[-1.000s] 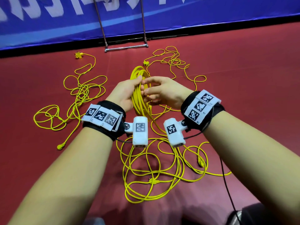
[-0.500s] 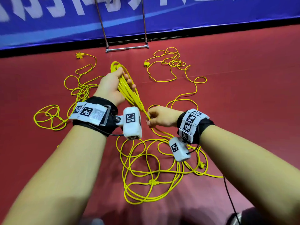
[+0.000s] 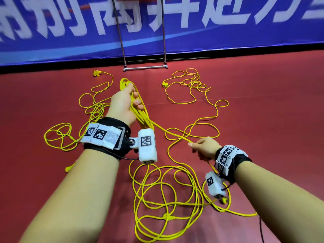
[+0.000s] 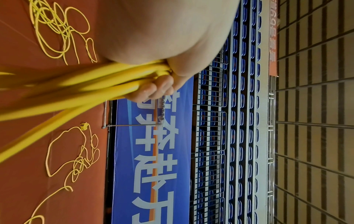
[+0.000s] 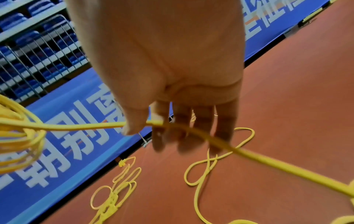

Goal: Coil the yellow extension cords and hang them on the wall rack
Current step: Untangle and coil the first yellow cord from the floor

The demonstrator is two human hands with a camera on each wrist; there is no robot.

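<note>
My left hand [image 3: 129, 100] [image 4: 164, 71] grips a bundle of several yellow cord loops [image 3: 142, 114] [image 4: 80, 84], raised over the red floor. One strand [image 3: 168, 133] runs taut from that coil down to my right hand [image 3: 201, 148] [image 5: 153, 121], which pinches the cord [image 5: 86, 126] between thumb and fingers, lower and to the right. The rest of this cord lies in loose loops [image 3: 166, 195] on the floor below both hands. The metal rack [image 3: 145, 67] stands against the blue banner straight ahead.
Two more yellow cords lie tangled on the floor: one at the left [image 3: 91, 109] with a plug [image 3: 97, 73], one at the back right [image 3: 191, 85] with a socket end [image 3: 164, 84]. A blue banner wall [image 3: 228, 35] closes the far side.
My hands have parted: the left has lifted the coil up and away, the right has slid down and to the right along the cord, drawing a strand taut.
</note>
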